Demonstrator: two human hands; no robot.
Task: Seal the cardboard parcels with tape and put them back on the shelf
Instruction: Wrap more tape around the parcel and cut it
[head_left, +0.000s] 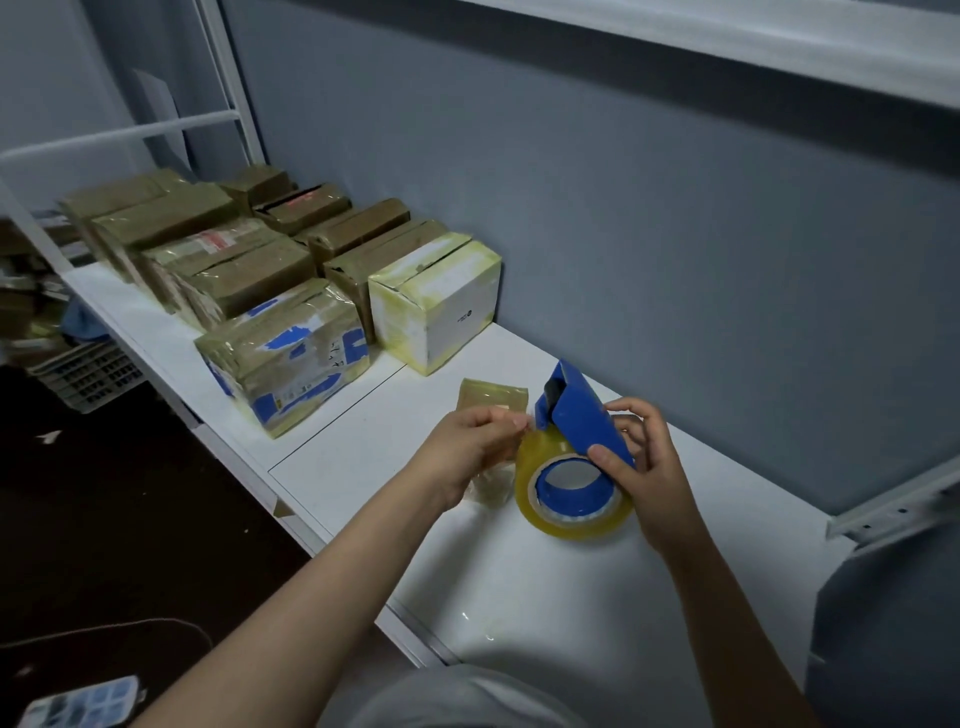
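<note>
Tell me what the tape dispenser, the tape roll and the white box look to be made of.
Tape dispenser: likely hard plastic, solid blue with a smooth, dull sheen.
Tape roll: clear yellowish plastic film, glossy, wound on a blue core.
White box: probably cardboard, judging by its folded flaps and creased edges. Shiny yellowed tape covers its seams.

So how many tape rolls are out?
1: the yellowish roll in the dispenser, held by the right hand; the left hand pinches its loose end. Others may be hidden.

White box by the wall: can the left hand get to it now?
Probably yes: the white box stands close beyond the left hand, nothing tall between; but that hand pinches the tape.
</note>
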